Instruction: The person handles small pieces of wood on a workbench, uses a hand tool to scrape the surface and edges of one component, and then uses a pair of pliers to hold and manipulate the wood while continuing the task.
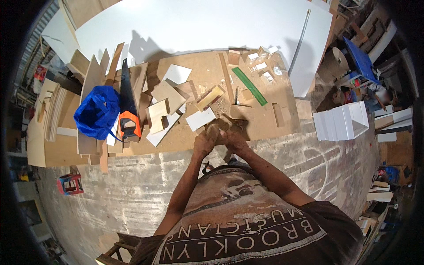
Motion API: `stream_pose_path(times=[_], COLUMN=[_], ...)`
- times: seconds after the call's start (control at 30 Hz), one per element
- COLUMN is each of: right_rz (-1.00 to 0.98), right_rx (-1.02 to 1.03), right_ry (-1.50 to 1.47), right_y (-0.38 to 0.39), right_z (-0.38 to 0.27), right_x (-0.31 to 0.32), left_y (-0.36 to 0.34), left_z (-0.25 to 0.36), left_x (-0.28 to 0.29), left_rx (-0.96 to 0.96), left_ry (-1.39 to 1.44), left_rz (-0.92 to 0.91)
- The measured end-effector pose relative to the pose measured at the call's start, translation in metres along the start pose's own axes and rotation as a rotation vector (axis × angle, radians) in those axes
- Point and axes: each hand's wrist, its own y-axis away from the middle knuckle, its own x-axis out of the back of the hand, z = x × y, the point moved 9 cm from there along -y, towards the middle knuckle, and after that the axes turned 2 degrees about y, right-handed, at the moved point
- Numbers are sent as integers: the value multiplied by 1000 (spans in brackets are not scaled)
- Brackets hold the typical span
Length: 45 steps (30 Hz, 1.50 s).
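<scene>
My left hand (205,142) and my right hand (234,140) are close together over the front edge of the wooden worktop (176,138). The fingers of both are closed. A small brown piece (213,131) shows at the left fingers, but its kind is hard to tell, and the fingers hide most of what lies between the hands. Just beyond my left hand lies a white board offcut (200,119). Wood offcuts (158,115), some with notches, lie further left. A green strip (249,86) and a thin wooden strip (226,78) rest beyond my right hand.
An orange-handled handsaw (128,126) leans among upright boards at the left, beside a blue bag (98,112). Behind the worktop spreads a large white panel (212,26) with a metal bar (299,42) on it. White box-like pieces (338,121) stand at the right.
</scene>
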Motion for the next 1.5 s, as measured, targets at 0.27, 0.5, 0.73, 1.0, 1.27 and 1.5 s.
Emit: stream_pose_path(times=[0.27,0.5,0.73,1.0,1.27,1.5], right_rz=[-7,-113,-144,-85,-238,-89], right_rx=[-22,-288,-233,15,-167,-224], right_ry=[14,-44,-87,21,-25,-7], right_y=[2,-10,-3,-27,-43,-27], right_z=[-9,18,19,8,8,20], right_x=[8,-7,-15,-20,-22,-10], left_y=[-3,-5,4,7,-2,16], left_z=[5,23,25,31,16,49], left_x=[-5,-1,4,8,8,11], left_rx=[-1,-124,-49,-134,-183,-161], left_ry=[53,-135,-42,-167,-221,-137], left_rz=[15,43,31,86,149,109])
